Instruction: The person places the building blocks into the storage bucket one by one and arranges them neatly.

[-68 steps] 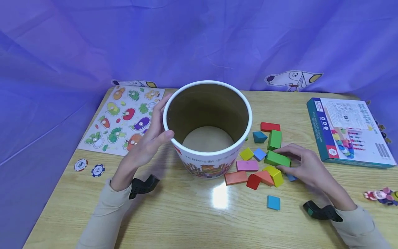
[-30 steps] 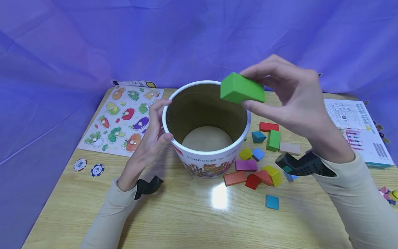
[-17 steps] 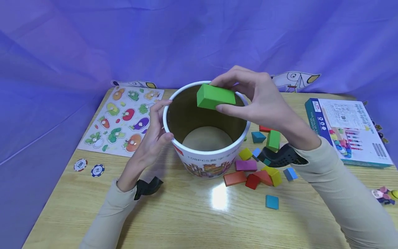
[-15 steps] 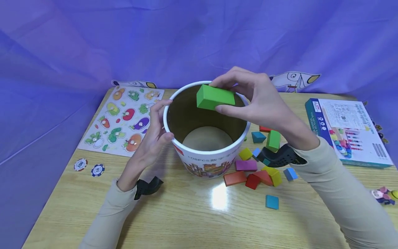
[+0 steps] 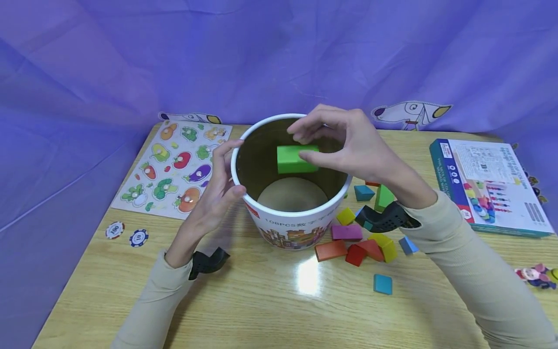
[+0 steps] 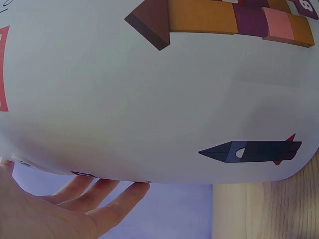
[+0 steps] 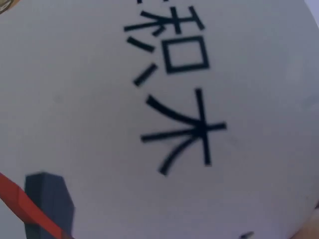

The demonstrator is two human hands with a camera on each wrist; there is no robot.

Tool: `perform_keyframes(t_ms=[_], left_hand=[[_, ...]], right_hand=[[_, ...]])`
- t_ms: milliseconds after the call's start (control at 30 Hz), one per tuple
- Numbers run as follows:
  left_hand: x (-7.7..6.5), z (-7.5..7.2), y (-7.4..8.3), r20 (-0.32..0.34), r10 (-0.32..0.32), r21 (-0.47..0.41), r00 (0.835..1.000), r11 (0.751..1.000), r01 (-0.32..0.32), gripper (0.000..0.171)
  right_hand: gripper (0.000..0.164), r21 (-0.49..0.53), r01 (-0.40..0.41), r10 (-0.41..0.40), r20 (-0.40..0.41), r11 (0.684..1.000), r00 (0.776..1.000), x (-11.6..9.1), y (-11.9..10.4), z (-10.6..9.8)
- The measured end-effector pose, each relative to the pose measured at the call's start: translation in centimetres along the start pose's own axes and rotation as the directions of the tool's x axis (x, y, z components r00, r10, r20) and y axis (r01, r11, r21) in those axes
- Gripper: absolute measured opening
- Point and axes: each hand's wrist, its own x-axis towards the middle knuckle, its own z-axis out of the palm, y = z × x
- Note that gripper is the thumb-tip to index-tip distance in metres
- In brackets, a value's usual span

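Observation:
My left hand (image 5: 213,198) holds the near-left side of a large white bucket (image 5: 289,220), thumb and index fingertip at its rim; in the left wrist view, its fingers (image 6: 112,204) lie along the printed wall. Inside the bucket mouth, a green rectangular block (image 5: 289,160) hangs in mid-air, below the fingers of my right hand (image 5: 344,140). These fingers are spread apart, and the right thumb overlaps the block in the head view. The bucket's bare floor shows beneath it. Only the bucket's lettered wall (image 7: 99,109) fills most of the right wrist view.
Right of the bucket lie several coloured blocks, among them a purple one (image 5: 347,232), a yellow one (image 5: 385,247) and a teal square (image 5: 382,284). A boxed toy set (image 5: 497,184) is at the right, a vegetable puzzle board (image 5: 170,169) at the left, with two chips (image 5: 138,238) before it.
My right hand picked the green block off the table, carried it over the bucket and let go; the block has dropped lower inside. The left hand has stayed at the rim.

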Motion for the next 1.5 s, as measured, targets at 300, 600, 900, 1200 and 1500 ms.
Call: perform_keyframes(t_ms=[300,600,900,1200,1500], left_hand=[[0.1,0.0,0.1,0.006,0.016,-0.013,1.000,1.000,-0.016,0.087],[0.0,0.1,0.0,0.020,0.009,-0.034,1.000,0.999,-0.008,0.084],[0.0,0.1,0.2,0.027,0.014,-0.048,1.000,0.999,-0.013,0.082],[-0.1,0.0,0.1,0.018,0.006,-0.031,1.000,1.000,-0.006,0.084],[-0.2,-0.2,0.1,0.020,-0.020,-0.019,1.000,1.000,0.020,0.085]], right_hand=[[0.038,0.143,0.034,-0.025,-0.066,0.989,0.998,-1.5,0.4,-3.4],[0.037,0.146,-0.207,0.232,-0.184,0.968,0.955,-7.9,6.5,-8.7],[0.049,-0.226,-0.429,0.416,-0.105,0.875,0.903,-15.3,12.2,-8.0],[0.065,-0.239,-0.488,0.475,-0.113,0.839,0.873,-17.4,14.2,-6.4],[0.068,-0.310,-0.500,0.493,-0.109,0.808,0.863,-17.6,14.7,-5.4]])
